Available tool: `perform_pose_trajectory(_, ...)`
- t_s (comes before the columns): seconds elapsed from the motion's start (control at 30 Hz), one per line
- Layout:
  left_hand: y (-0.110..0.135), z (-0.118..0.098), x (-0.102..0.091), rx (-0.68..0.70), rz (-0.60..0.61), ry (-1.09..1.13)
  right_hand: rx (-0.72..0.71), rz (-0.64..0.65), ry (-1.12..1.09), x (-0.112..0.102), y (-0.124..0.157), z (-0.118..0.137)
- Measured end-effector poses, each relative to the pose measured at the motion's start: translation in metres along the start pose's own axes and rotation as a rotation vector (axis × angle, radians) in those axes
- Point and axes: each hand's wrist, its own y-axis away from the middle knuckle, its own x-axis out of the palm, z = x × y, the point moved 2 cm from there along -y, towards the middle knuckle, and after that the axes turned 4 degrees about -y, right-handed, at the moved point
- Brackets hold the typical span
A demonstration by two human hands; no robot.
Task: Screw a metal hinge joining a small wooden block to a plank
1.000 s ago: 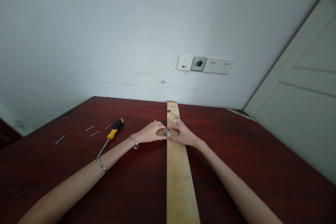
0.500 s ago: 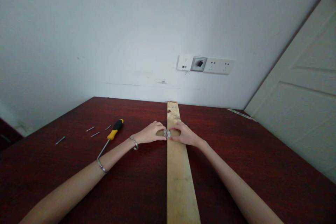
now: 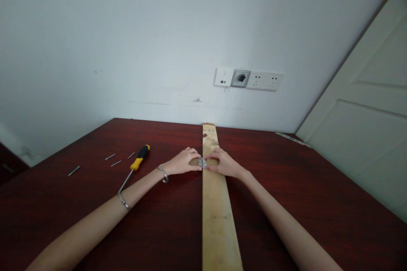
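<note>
A small metal hinge lies at the left edge of a long pale wooden board. One leaf rests on the board, and the other sticks out past its left side. My left hand pinches the outer leaf between thumb and fingers. From the right, my right hand reaches over the board and grips the leaf on top of it. To the left, a screwdriver with a yellow and black handle lies with its shaft running toward my left forearm, which hides the tip.
Several screws are scattered left of the screwdriver on the dark red table. Behind the table is a white wall with sockets. A white door stands on the right, and a thin strip lies near the back right edge.
Both hands keep their hold on the hinge. Only a very slight shift of the whole view shows; the board, screwdriver and screws stay in place.
</note>
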Motion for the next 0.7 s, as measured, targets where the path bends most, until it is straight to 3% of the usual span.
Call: perform_pose_trajectory(0.7, 0.0000, 0.0013, 0.0016, 0.004, -0.007, -0.034, -0.010, 0.033, -0.020, -0.0011, -0.0004, -0.0033)
